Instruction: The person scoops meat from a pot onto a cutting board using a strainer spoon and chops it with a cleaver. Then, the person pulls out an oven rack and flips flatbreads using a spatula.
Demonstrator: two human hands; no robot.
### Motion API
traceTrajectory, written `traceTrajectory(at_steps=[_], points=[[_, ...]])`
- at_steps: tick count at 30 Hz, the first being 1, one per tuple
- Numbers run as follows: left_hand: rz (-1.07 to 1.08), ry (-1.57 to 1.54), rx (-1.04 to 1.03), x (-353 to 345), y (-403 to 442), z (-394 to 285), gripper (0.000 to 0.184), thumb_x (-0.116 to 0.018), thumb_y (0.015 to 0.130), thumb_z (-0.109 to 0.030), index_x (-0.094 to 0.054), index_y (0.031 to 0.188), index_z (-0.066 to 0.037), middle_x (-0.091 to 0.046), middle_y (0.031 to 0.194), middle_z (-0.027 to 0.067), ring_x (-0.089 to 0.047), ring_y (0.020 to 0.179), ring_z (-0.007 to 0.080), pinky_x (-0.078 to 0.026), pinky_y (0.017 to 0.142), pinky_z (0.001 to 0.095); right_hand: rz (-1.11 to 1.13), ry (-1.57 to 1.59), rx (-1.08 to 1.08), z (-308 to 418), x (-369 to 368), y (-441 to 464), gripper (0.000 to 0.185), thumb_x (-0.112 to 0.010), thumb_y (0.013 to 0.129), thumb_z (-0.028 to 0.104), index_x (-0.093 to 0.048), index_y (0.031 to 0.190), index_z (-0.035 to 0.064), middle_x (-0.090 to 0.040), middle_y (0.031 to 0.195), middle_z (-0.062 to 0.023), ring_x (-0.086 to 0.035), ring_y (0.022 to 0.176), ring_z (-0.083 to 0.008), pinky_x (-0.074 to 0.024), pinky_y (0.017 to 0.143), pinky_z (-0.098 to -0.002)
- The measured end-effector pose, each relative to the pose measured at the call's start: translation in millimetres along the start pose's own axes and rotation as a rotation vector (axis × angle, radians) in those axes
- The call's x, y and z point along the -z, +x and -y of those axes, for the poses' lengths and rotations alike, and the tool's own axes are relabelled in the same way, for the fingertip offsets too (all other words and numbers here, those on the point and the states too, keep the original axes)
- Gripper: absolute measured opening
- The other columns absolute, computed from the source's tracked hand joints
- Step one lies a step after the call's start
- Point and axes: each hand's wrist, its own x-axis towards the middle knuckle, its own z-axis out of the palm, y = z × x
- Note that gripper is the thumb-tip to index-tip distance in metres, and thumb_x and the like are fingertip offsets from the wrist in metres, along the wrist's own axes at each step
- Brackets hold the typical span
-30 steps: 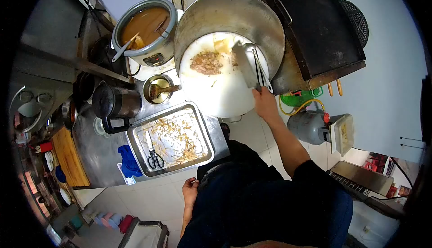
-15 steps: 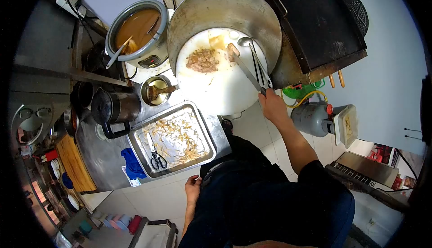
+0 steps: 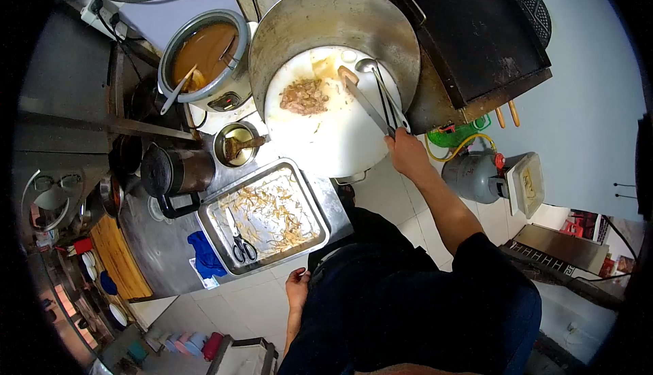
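My right hand point(image 3: 408, 154) is closed round the dark handle of a long-bladed knife point(image 3: 367, 108). Its tip touches a brown piece of meat point(image 3: 347, 75) on a wide white round surface point(image 3: 326, 145), inside or against a large metal pot point(image 3: 326, 18). I cannot tell whether that surface is a board or pale liquid. A heap of chopped meat point(image 3: 304, 96) lies left of the blade. Close by on the right, a ladle point(image 3: 365, 66) rests with its handle towards my hand. My left hand point(image 3: 297, 290) hangs low beside my body, fingers loosely bent and apart, nothing visible in it.
A metal tray point(image 3: 320, 229) holds thin shreds and scissors point(image 3: 242, 246). Beyond it stand a small pot with a brush point(image 3: 238, 147), a dark jug point(image 3: 177, 171) and a cooker of brown sauce point(image 3: 204, 52). On the right are a black griddle point(image 3: 476, 35) and a gas cylinder point(image 3: 471, 176).
The view has shifted slightly. My right hand still grips the knife, its tip still at the piece of meat. My left hand stays low by my side.
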Motion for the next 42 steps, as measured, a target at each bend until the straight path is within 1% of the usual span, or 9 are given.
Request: traceTrajectory(at_steps=[7,13,15,19,27,29,34,39,42], points=[[0.007,-0.027,0.051,-4.1,-1.4,-5.5,0.031,-0.072,0.091,-0.015,-0.066,0.115,0.003,-0.07,0.089,0.0085,-0.063,0.078,0.0126,-0.05,0.07,0.0251,0.076,-0.014,-0.007,2.9,27.8,-2.1,0.04,-0.051,0.101,0.036,-0.053,0.101,-0.0035,-0.067,0.09,-0.0312,-0.066,0.088,-0.0496,-0.0515,0.081,-0.0576],[0.013,-0.02,0.034,-5.2,-0.5,0.8,0.031,-0.073,0.09,-0.015,-0.065,0.114,0.003,-0.07,0.089,0.009,-0.063,0.078,0.0132,-0.05,0.071,0.0256,-0.062,0.077,-0.032,-11.8,31.9,-2.0,0.042,-0.052,0.1,0.038,-0.053,0.099,-0.0042,-0.066,0.085,-0.0325,-0.065,0.086,-0.0519,-0.0507,0.078,-0.0589],[0.012,-0.013,0.013,-4.9,2.4,3.4,0.031,-0.073,0.09,-0.016,-0.066,0.114,0.003,-0.07,0.089,0.0091,-0.063,0.078,0.0134,-0.05,0.071,0.0257,-0.167,0.106,0.057,-22.3,21.4,6.0,0.037,-0.055,0.1,0.034,-0.052,0.09,-0.0015,-0.063,0.077,-0.031,-0.061,0.076,-0.0527,-0.0469,0.068,-0.0584],[-0.006,0.016,0.018,-5.9,0.4,2.8,0.029,-0.073,0.09,-0.014,-0.066,0.113,0.003,-0.07,0.09,0.0095,-0.064,0.079,0.0138,-0.051,0.072,0.0263,-0.162,0.158,0.044,-24.3,17.2,14.4,0.038,-0.055,0.1,0.035,-0.052,0.089,-0.002,-0.063,0.077,-0.0307,-0.061,0.077,-0.0532,-0.0471,0.067,-0.0577],[-0.001,-0.018,0.044,-5.8,-2.4,-4.2,0.026,-0.073,0.09,-0.012,-0.066,0.111,0.003,-0.071,0.09,0.0095,-0.065,0.081,0.0142,-0.052,0.074,0.0263,-0.09,0.28,-0.031,-15.4,26.7,21.6,0.045,-0.052,0.1,0.04,-0.054,0.088,-0.0038,-0.061,0.085,-0.0335,-0.059,0.084,-0.0528,-0.044,0.074,-0.0584],[0.035,-0.009,-0.113,-3.0,1.9,8.0,0.027,-0.072,0.091,-0.012,-0.066,0.112,0.003,-0.071,0.091,0.0101,-0.065,0.08,0.0146,-0.052,0.073,0.0265,-0.086,0.266,-0.03,-14.0,28.4,17.6,0.046,-0.052,0.1,0.04,-0.055,0.088,-0.0041,-0.062,0.086,-0.0333,-0.059,0.084,-0.0526,-0.0441,0.074,-0.0576],[0.016,0.043,0.0,-6.7,-2.4,-9.2,0.029,-0.073,0.091,-0.014,-0.066,0.113,0.003,-0.071,0.092,0.0108,-0.065,0.08,0.0149,-0.052,0.073,0.0271,-0.056,0.252,-0.047,-13.3,29.4,15.4,0.047,-0.051,0.1,0.041,-0.056,0.09,-0.0041,-0.063,0.089,-0.0331,-0.06,0.088,-0.0525,-0.0451,0.076,-0.056],[0.01,0.023,0.011,-5.1,7.2,7.6,0.03,-0.073,0.091,-0.015,-0.066,0.114,0.003,-0.071,0.092,0.0107,-0.065,0.08,0.0149,-0.052,0.072,0.0272,0.102,0.207,-0.084,-8.1,28.2,11.4,0.048,-0.051,0.1,0.042,-0.057,0.104,-0.0054,-0.066,0.096,-0.033,-0.063,0.096,-0.0516,-0.0481,0.085,-0.0569],[0.008,0.004,0.033,-4.2,5.7,8.4,0.031,-0.074,0.09,-0.015,-0.066,0.114,0.003,-0.071,0.092,0.0108,-0.065,0.08,0.015,-0.052,0.072,0.0272,-0.07,0.269,-0.095,-5.3,22.6,10.9,0.045,-0.053,0.099,0.041,-0.056,0.094,-0.0037,-0.064,0.089,-0.0333,-0.061,0.089,-0.054,-0.0466,0.078,-0.057]])
